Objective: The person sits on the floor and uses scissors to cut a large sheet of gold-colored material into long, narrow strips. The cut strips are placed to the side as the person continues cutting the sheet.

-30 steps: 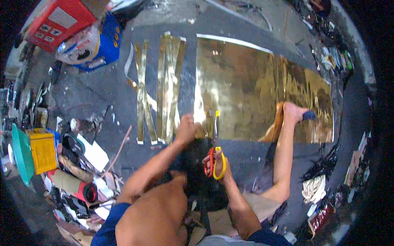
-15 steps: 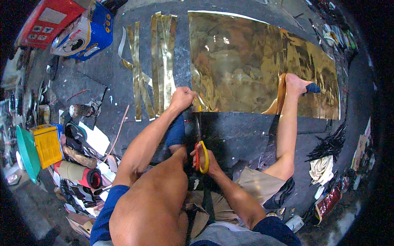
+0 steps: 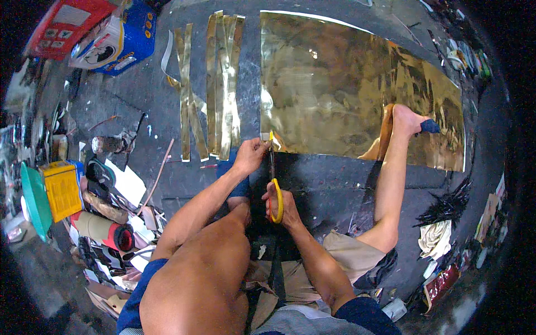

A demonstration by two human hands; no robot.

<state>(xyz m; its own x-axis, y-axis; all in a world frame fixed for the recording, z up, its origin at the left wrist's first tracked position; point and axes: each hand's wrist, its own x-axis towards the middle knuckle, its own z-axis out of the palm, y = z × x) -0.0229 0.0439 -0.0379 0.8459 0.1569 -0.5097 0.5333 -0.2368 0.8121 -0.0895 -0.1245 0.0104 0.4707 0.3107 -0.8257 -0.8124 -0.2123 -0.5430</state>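
A large shiny gold sheet [image 3: 329,84] with a white underside lies flat on the dark floor, right of centre. At its near left corner my left hand [image 3: 251,155] is closed in a pinch on the sheet's edge. My right hand [image 3: 285,209] is wrapped round the yellow and red handles of a pair of scissors [image 3: 277,192]. The blades point away from me and reach the sheet's near edge, close to my left fingertips; how far they are apart is hard to make out. Left of the sheet lie several narrow gold strips [image 3: 212,84], some crossing one another.
My bare foot [image 3: 407,120] rests on the sheet's right part. A blue box [image 3: 131,39] and a red box [image 3: 61,25] stand at far left. Nearer left are a yellow tin [image 3: 61,192], a beige-red roll [image 3: 106,231] and scraps. A pale cloth [image 3: 435,240] lies right.
My left hand has drawn nearer to me along the sheet's corner. The scissors have moved slightly away from me, their tips now over the edge. The lifted corner looks flatter.
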